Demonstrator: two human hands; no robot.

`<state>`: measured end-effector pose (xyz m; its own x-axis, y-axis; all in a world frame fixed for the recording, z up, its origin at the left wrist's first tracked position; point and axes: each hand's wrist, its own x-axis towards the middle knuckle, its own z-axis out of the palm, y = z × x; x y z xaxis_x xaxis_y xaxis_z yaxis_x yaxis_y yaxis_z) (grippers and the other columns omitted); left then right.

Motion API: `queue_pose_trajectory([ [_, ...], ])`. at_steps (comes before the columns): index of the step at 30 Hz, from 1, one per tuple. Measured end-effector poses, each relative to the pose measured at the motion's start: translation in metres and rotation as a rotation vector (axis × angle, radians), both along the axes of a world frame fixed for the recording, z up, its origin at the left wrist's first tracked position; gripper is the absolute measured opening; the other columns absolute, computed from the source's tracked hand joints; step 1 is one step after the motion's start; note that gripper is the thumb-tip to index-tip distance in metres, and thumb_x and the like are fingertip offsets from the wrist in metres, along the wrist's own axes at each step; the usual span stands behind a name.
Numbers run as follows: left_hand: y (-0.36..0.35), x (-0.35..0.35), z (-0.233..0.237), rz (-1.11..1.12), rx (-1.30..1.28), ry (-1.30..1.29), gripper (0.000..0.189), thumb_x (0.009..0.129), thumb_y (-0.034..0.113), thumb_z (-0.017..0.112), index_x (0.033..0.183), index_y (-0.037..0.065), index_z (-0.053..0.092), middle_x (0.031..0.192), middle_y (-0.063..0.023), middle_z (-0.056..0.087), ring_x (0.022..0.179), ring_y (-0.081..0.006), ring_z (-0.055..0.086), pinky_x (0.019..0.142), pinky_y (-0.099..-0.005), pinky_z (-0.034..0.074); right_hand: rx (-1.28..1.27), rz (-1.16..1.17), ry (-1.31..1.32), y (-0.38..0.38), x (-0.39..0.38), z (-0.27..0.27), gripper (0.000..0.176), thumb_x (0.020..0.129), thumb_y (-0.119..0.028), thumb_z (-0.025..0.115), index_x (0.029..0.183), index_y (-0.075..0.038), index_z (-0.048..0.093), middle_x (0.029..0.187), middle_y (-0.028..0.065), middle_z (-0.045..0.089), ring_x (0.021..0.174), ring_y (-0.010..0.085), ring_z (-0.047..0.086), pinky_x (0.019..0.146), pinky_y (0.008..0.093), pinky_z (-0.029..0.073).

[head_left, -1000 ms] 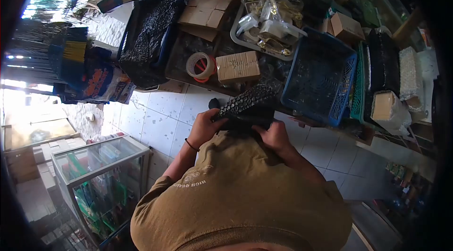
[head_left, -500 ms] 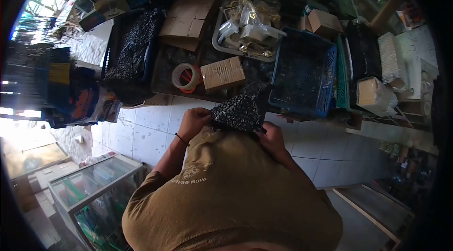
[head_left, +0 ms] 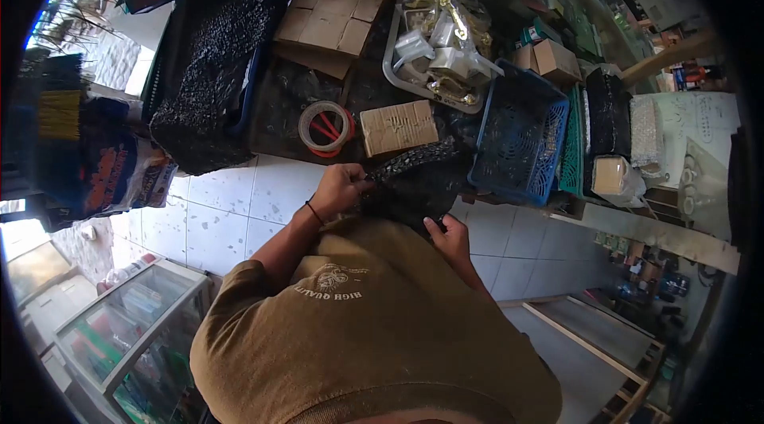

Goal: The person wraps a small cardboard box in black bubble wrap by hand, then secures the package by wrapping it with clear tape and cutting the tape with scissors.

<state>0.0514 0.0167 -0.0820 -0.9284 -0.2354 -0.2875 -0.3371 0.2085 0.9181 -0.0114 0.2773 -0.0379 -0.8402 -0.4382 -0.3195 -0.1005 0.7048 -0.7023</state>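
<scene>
A sheet of black bubble wrap (head_left: 418, 185) hangs between my hands at the table's front edge, its upper part bent over the edge. My left hand (head_left: 341, 187) is closed on its left side. My right hand (head_left: 450, 238) pinches its lower right corner between thumb and fingers. Just behind the wrap lies a small brown cardboard box (head_left: 399, 128). To the left of that box is a roll of tape (head_left: 325, 128) with red parts showing in its ring.
A white tray (head_left: 390, 74) of bagged gold-coloured parts stands at the back. Right of it sits a blue basket (head_left: 517, 133). Larger cardboard (head_left: 334, 14) and a bubble-wrap pile (head_left: 211, 58) are at the left. A glass cabinet (head_left: 131, 328) stands at lower left.
The bubble wrap has been turned and spread, now showing a smooth dark face below its bubbled edge. My left hand has moved up slightly. The view has shifted.
</scene>
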Motion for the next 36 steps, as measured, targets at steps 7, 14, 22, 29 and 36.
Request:
queue_pose_trajectory([
  [7, -0.007, -0.002, 0.0, -0.118, -0.013, 0.092, 0.02, 0.077, 0.016, 0.07, 0.07, 0.001, 0.058, 0.056, -0.0097, 0.056, 0.05, -0.017, 0.057, 0.049, -0.0324, 0.043, -0.121, -0.141, 0.009, 0.0, 0.019, 0.001, 0.027, 0.085, -0.023, 0.065, 0.079, 0.002, 0.06, 0.069, 0.0132, 0.059, 0.06, 0.0204, 0.056, 0.058, 0.0329, 0.043],
  [14, -0.005, 0.002, 0.008, 0.121, -0.408, 0.331, 0.024, 0.074, 0.019, 0.074, 0.089, 0.004, 0.061, 0.079, -0.0088, 0.058, 0.073, -0.0213, 0.06, 0.066, -0.0346, 0.049, -0.162, -0.252, -0.024, 0.009, 0.002, -0.004, 0.028, 0.091, -0.023, 0.059, 0.078, 0.002, 0.058, 0.066, 0.0063, 0.058, 0.056, 0.0124, 0.053, 0.054, 0.0285, 0.043],
  [22, -0.007, 0.006, -0.016, 0.342, -0.905, 0.211, 0.079, 0.06, 0.021, 0.081, 0.129, 0.017, 0.043, 0.129, -0.0132, 0.036, 0.118, -0.0375, 0.034, 0.098, -0.0477, 0.031, -0.054, -0.146, 0.09, 0.007, -0.018, -0.012, 0.037, 0.095, -0.026, 0.053, 0.07, 0.002, 0.05, 0.061, 0.0058, 0.052, 0.053, 0.0122, 0.05, 0.049, 0.0283, 0.046],
  [29, -0.024, -0.001, -0.035, 0.286, -1.05, 0.245, 0.042, 0.067, 0.016, 0.072, 0.105, 0.012, 0.056, 0.125, -0.0106, 0.041, 0.12, -0.0337, 0.036, 0.095, -0.045, 0.033, -0.326, -0.353, -0.084, 0.002, -0.019, -0.03, 0.034, 0.097, -0.026, 0.048, 0.075, 0.0, 0.049, 0.065, 0.0054, 0.052, 0.051, 0.0118, 0.051, 0.046, 0.0277, 0.047],
  [36, -0.036, -0.002, -0.029, 0.193, -1.083, 0.274, 0.026, 0.069, 0.014, 0.066, 0.094, 0.013, 0.061, 0.112, -0.0048, 0.051, 0.116, -0.0252, 0.044, 0.089, -0.0427, 0.033, -0.371, -0.449, -0.173, -0.004, -0.011, -0.036, 0.03, 0.096, -0.025, 0.049, 0.079, -0.001, 0.05, 0.059, 0.005, 0.05, 0.042, 0.0157, 0.053, 0.042, 0.0277, 0.045],
])
